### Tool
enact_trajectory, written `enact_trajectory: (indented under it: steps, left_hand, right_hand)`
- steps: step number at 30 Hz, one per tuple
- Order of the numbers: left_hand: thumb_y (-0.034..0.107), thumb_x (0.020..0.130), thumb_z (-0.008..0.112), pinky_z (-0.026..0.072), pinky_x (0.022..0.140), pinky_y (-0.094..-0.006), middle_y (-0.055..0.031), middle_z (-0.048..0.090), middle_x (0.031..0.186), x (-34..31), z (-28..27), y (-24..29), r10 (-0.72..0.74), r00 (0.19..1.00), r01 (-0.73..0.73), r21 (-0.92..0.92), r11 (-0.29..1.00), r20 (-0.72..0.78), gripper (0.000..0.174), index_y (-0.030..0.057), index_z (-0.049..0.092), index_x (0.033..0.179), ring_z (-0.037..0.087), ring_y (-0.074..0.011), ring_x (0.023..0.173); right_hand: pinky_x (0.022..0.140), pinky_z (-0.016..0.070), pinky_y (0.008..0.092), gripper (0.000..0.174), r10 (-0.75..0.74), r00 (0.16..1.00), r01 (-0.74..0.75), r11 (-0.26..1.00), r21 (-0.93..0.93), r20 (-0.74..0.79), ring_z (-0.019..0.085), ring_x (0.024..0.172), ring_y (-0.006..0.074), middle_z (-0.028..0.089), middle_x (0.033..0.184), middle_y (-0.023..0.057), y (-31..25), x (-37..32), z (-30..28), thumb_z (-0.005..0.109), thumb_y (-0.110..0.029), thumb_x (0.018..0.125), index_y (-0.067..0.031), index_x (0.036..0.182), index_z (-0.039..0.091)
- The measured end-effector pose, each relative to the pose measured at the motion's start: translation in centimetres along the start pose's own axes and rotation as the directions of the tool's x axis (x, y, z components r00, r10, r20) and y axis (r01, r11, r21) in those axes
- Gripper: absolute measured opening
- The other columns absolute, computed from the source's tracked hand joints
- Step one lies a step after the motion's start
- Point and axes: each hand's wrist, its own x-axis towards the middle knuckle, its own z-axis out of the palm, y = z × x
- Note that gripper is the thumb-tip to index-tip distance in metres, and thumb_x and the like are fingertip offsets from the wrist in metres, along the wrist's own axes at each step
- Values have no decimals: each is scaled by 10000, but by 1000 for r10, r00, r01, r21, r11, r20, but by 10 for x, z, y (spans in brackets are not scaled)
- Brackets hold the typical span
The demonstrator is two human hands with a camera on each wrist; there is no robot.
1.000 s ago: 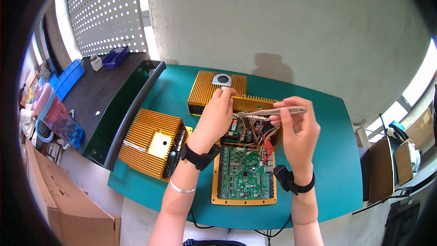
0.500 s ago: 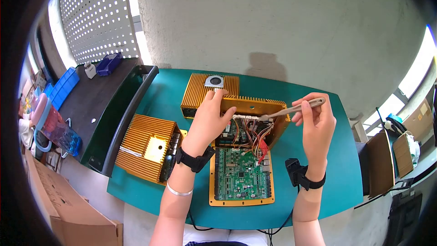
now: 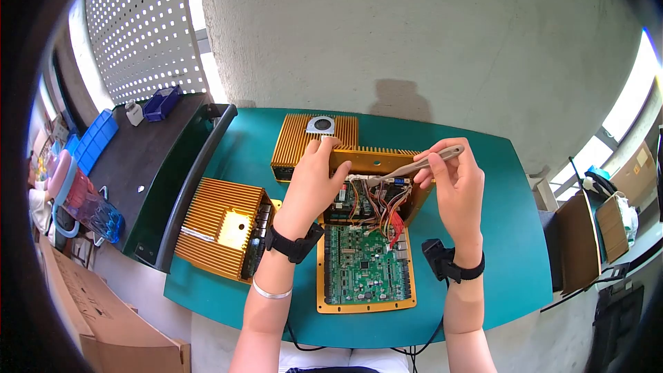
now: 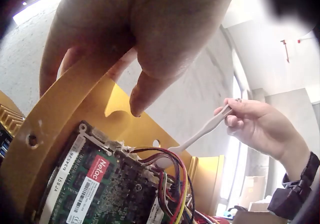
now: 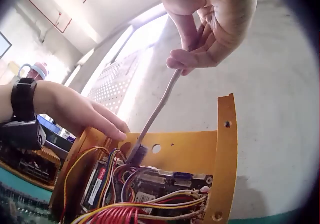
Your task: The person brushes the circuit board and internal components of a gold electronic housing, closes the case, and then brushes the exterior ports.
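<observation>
My right hand (image 3: 457, 197) pinches the handle of a toothbrush (image 3: 423, 164) between thumb and fingers. Its dark bristles (image 5: 137, 155) are down among the wires and connectors along the inner wall of an opened gold metal case (image 3: 359, 158). My left hand (image 3: 309, 186) grips the upper left edge of that case, the thumb inside and the other fingers over the far side. Inside, a memory module with a red label (image 4: 98, 168) lies beside a bundle of coloured wires (image 4: 175, 184). A green circuit board (image 3: 366, 262) on a gold plate lies in front, joined by the wires.
Another gold finned case (image 3: 224, 224) lies to the left, and one with a round fan (image 3: 321, 125) stands behind. A dark-rimmed green bin (image 3: 190, 186) borders the table's left side. Cables (image 3: 431, 338) hang at the front edge.
The toothbrush swung to the right along the case wall, then came back left and lower among the wires. My left hand kept its hold on the case.
</observation>
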Motion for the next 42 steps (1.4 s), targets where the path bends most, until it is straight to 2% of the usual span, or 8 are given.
enact_trajectory:
  steps: [12, 15, 17, 20, 24, 28, 31, 42]
  left_hand:
    - [130, 862, 638, 470, 855, -399, -207, 578, 1053, 1, 0, 0, -9, 1000, 9, 15, 1000, -5, 342, -4, 541, 1161, 574, -371, 990]
    - [130, 860, 638, 469, 857, -395, -207, 578, 1053, 1, 1, 0, -9, 1000, 9, 19, 1000, -4, 346, -4, 540, 1164, 573, -367, 993]
    - [131, 860, 638, 470, 856, -397, -207, 578, 1054, 1, 1, 0, -7, 1000, 7, 16, 1000, -5, 347, -3, 540, 1164, 574, -368, 993]
    - [130, 860, 637, 470, 855, -401, -209, 578, 1056, 1, 1, -1, 3, 1000, -3, 15, 1000, -12, 346, -3, 539, 1164, 578, -371, 992]
    - [125, 862, 631, 472, 855, -406, -213, 579, 1058, 1, 1, -1, -1, 1000, 1, -4, 1000, -11, 340, -5, 538, 1162, 583, -378, 986]
    - [123, 861, 631, 471, 857, -408, -215, 579, 1056, 1, 1, -1, 1, 1000, -1, -20, 1000, -16, 338, -6, 538, 1160, 583, -380, 984]
    - [117, 859, 630, 470, 859, -411, -217, 579, 1056, 0, 1, -1, -2, 1000, 2, -11, 1000, -16, 336, -6, 538, 1159, 581, -382, 987]
    - [111, 855, 630, 467, 855, -413, -218, 575, 1054, 1, 1, -3, 20, 1000, -21, -8, 1000, -22, 337, -9, 537, 1157, 573, -389, 987]
  right_hand:
    - [613, 513, 224, 29, 46, 989, -47, 999, 6, 140, 618, 667, 91, 669, 861, 85, -1, -2, 2, 501, -17, 961, 0, 984, 502]
    - [606, 506, 244, 34, 121, 970, -114, 992, -46, 212, 621, 657, 116, 663, 816, 104, -1, -2, 0, 518, -13, 945, 3, 971, 502]
    - [607, 496, 271, 47, 133, 922, -73, 982, -175, 364, 623, 643, 157, 646, 757, 123, 1, -3, -2, 541, -16, 925, 9, 948, 508]
    - [608, 488, 290, 63, 90, 920, -6, 977, -214, 383, 623, 631, 192, 629, 718, 135, -2, -5, -2, 559, -26, 912, 14, 928, 514]
    - [630, 494, 278, 55, 117, 920, -32, 973, -227, 374, 632, 645, 183, 633, 726, 124, -22, -9, -10, 561, -16, 907, 12, 926, 518]
    - [647, 517, 247, 31, 33, 985, 2, 979, -204, 171, 649, 686, 131, 660, 774, 99, -34, -10, -14, 551, 0, 913, 3, 938, 534]
    - [649, 529, 236, 47, -42, 998, 42, 999, 0, 44, 649, 717, 108, 682, 851, 92, -25, -7, -10, 538, -39, 951, 8, 954, 542]
    - [661, 535, 246, 30, 49, 990, -50, 999, 10, 133, 657, 715, 118, 686, 836, 105, -5, -2, 0, 537, -11, 942, 15, 949, 523]
